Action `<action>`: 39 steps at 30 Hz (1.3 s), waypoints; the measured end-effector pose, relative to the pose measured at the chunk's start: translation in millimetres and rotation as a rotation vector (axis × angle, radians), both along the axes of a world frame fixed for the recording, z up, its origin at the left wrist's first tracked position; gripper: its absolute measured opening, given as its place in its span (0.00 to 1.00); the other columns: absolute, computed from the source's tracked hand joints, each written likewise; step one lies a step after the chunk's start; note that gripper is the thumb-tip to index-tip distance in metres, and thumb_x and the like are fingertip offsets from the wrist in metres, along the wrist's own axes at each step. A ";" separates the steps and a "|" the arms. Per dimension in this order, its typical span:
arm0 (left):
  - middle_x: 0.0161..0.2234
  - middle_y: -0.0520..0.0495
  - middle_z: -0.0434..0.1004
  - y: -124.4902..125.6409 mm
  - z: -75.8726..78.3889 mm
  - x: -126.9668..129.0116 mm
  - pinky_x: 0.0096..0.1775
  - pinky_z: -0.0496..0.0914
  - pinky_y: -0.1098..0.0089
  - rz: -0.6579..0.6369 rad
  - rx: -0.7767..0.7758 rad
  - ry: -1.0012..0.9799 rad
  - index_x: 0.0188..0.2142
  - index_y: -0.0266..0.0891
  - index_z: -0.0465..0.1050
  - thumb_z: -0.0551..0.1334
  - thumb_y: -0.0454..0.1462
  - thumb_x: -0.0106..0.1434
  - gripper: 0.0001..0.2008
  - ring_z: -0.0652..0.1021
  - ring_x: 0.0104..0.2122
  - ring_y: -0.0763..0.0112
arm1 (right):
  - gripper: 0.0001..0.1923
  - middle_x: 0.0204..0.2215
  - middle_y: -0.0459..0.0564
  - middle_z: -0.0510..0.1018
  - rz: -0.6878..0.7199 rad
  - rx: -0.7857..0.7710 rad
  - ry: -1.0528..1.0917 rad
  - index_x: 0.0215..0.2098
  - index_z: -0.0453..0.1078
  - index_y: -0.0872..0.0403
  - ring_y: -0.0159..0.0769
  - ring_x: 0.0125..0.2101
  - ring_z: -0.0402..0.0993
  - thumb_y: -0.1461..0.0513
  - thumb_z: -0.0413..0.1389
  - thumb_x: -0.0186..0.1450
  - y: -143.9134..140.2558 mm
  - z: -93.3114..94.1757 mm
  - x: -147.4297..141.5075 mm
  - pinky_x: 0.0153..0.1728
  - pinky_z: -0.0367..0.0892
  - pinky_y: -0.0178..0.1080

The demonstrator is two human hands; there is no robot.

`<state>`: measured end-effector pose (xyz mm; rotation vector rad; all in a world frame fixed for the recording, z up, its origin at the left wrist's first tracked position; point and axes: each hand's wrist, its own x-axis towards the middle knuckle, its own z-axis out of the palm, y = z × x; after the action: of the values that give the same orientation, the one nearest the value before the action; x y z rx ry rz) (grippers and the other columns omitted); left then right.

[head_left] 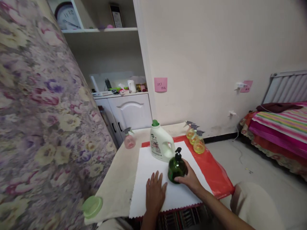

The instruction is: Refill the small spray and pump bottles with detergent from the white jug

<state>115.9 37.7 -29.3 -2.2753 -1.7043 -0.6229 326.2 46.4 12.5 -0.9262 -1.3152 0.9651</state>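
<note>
A dark green round pump bottle (174, 171) with a black pump top stands upright on a white sheet (141, 179). My right hand (190, 179) is wrapped round its right side, thumb across the front. Flat on the sheet to the left lies my left hand (155, 191), fingers stretched out and holding nothing. Just behind the pump bottle is a large pale green jug (157, 145) with a handle and a green cap. The green bottle overlaps the jug's lower right corner in view.
Several yellow spray bottles (199, 146) stand at the table's back right, on red plastic (216, 172). A pink spray bottle (129, 140) is at the back left. Near the front left corner sits a light green round lid or dish (92, 207). A floral curtain (55, 127) hangs along the left.
</note>
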 end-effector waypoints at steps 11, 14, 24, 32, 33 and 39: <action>0.62 0.44 0.64 7.3 -1.0 1.4 0.58 0.60 0.50 0.016 -0.044 0.074 0.59 0.44 0.66 0.52 0.46 0.66 0.24 0.64 0.61 0.53 | 0.45 0.55 0.53 0.71 -0.460 -0.065 -0.189 0.58 0.59 0.49 0.51 0.55 0.67 0.58 0.68 0.44 21.8 -8.8 102.2 0.57 0.60 0.52; 0.62 0.45 0.64 6.2 1.8 2.1 0.58 0.59 0.51 0.022 -0.045 0.077 0.58 0.44 0.66 0.52 0.46 0.66 0.23 0.64 0.61 0.53 | 0.45 0.55 0.53 0.70 -0.573 -0.094 -0.207 0.59 0.57 0.50 0.50 0.54 0.67 0.57 0.67 0.44 27.0 -14.0 128.8 0.57 0.61 0.51; 0.61 0.46 0.65 8.0 1.3 -0.1 0.57 0.61 0.52 0.015 -0.040 0.092 0.58 0.45 0.67 0.52 0.48 0.65 0.24 0.65 0.61 0.52 | 0.43 0.50 0.52 0.73 -0.696 -0.157 -0.226 0.57 0.58 0.50 0.48 0.51 0.71 0.55 0.66 0.45 47.3 -30.2 157.3 0.52 0.66 0.47; 0.61 0.46 0.65 10.7 -6.1 -2.8 0.56 0.62 0.52 0.016 0.009 0.128 0.58 0.45 0.66 0.52 0.48 0.66 0.24 0.65 0.60 0.54 | 0.44 0.51 0.53 0.72 -0.694 -0.179 -0.248 0.58 0.56 0.50 0.50 0.51 0.70 0.54 0.66 0.46 50.9 -35.2 152.6 0.53 0.65 0.49; 0.61 0.46 0.65 11.0 -6.4 -3.0 0.56 0.62 0.52 0.015 0.014 0.133 0.58 0.45 0.66 0.52 0.48 0.66 0.24 0.66 0.60 0.54 | 0.45 0.52 0.54 0.72 -0.690 -0.179 -0.253 0.58 0.56 0.50 0.50 0.52 0.69 0.54 0.66 0.46 50.7 -35.3 152.3 0.53 0.64 0.50; 0.61 0.46 0.66 11.7 -6.8 -4.3 0.56 0.62 0.52 0.009 0.040 0.141 0.58 0.46 0.67 0.53 0.48 0.65 0.24 0.66 0.59 0.54 | 0.47 0.57 0.55 0.66 -0.652 -0.137 -0.275 0.60 0.54 0.51 0.49 0.57 0.64 0.56 0.66 0.45 50.2 -36.3 153.2 0.59 0.59 0.48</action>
<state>111.7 49.4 -36.1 -2.2255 -1.6208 -0.4780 479.4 96.6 -23.8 -1.5139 -1.0596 0.4290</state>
